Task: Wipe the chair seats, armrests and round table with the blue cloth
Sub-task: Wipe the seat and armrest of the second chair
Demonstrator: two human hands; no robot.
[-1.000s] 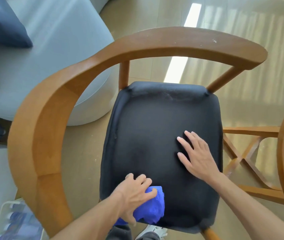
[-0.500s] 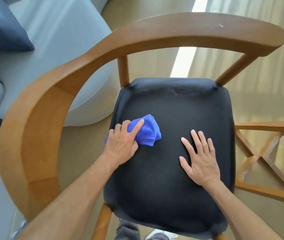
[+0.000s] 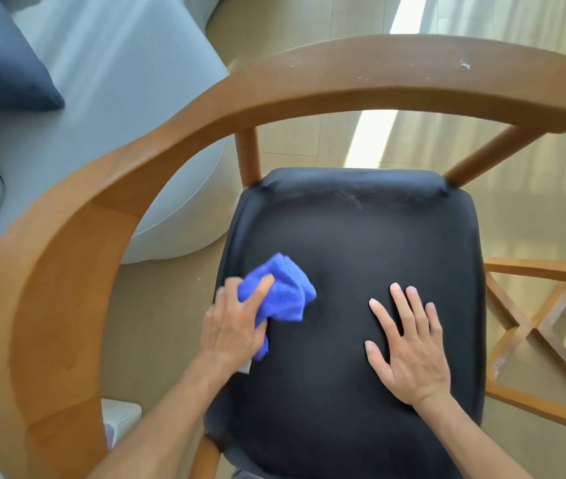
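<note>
Left hand [image 3: 236, 326] grips blue cloth [image 3: 281, 292] on black seat [image 3: 361, 254], right hand [image 3: 409, 350] flat

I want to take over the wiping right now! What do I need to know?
Left hand: grips the bunched blue cloth and presses it on the left side of the black chair seat.
Right hand: lies flat, fingers spread, on the right side of the seat, holding nothing.
Done: the seat wipe is under way; how much of it is clean cannot be told.
Left: the rest of the seat, then the curved wooden armrest, which shows pale specks on top. The other chairs and the round table are not in view and are yet to be found.
</note>
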